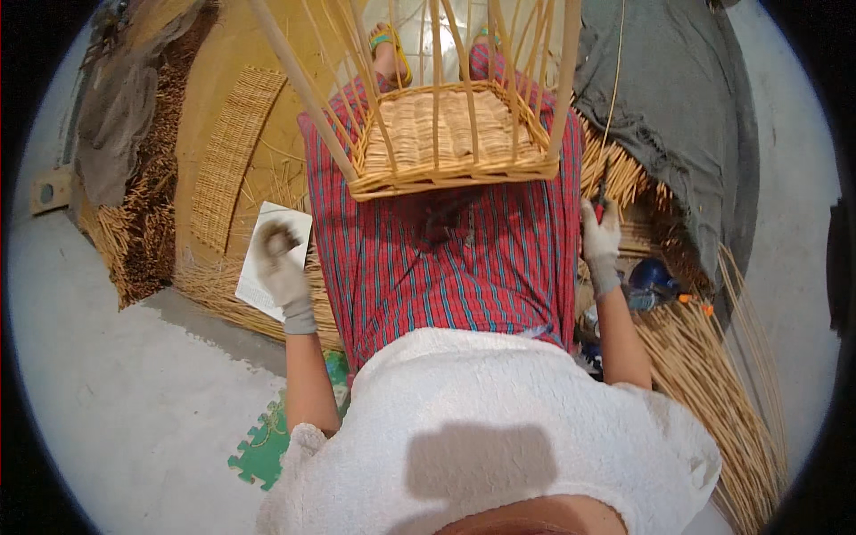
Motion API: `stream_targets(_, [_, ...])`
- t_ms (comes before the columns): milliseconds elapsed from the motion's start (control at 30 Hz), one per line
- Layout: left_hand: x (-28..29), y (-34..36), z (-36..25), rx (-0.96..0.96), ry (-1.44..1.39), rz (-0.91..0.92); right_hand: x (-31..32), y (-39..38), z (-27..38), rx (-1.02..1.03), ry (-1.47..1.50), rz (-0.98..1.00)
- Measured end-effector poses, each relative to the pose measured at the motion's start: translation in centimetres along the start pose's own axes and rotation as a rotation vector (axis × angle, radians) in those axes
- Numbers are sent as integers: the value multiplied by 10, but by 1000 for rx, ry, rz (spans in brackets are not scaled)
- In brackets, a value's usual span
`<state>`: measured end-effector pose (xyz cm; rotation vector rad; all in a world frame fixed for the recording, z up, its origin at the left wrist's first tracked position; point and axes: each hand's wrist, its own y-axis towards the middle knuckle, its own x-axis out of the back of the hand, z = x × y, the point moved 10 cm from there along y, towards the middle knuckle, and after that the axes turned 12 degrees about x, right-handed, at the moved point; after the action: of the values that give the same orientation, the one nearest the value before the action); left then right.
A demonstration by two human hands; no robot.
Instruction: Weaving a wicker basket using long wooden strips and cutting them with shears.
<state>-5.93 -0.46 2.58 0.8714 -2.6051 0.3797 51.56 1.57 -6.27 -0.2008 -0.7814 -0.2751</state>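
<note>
A half-woven wicker basket (455, 125) stands in front of me at my knees, its long upright stakes rising from a square woven base. My right hand (603, 239), in a pale grey-cuffed glove, is closed round a hand tool (601, 201) with a red handle and a dark tip, right of the basket. My left hand (283, 267), gloved too and stained dark brown, hovers over a white printed sheet (252, 283) to the left. Its fingers are blurred, and nothing shows clearly in them. Neither hand touches the basket.
Red striped cloth (428, 294) covers my lap. To the left lie a woven wicker panel (234, 156) and bundled sticks (147, 214) under dark cloth. On the right are a grey-green cloth (669, 107) over canes, a blue round object (654, 276) and loose canes (713, 401). A green foam mat (266, 446) lies lower left.
</note>
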Motion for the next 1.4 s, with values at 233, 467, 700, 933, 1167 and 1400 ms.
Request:
stream_targets(233, [94, -35, 137, 291, 830, -438, -165, -69, -238, -239, 480, 410])
stream_targets(467, [-67, -61, -77, -420, 264, 91, -156, -78, -146, -64, -118, 736])
stream_targets(700, [-195, -101, -142, -191, -40, 682, 39, 37, 79, 296, -367, 214])
stream_targets(933, [-283, -111, -140, 282, -287, 930, 22, 6, 387, 1947, -730, 126])
stream_targets(1167, [-306, -111, -86, 543, -634, 1018, -76, 34, 317, 1677, -1467, 902])
stream_targets(1400, [-303, -116, -90, 516, -654, 997, -24, 75, 349, 1512, -1008, 624])
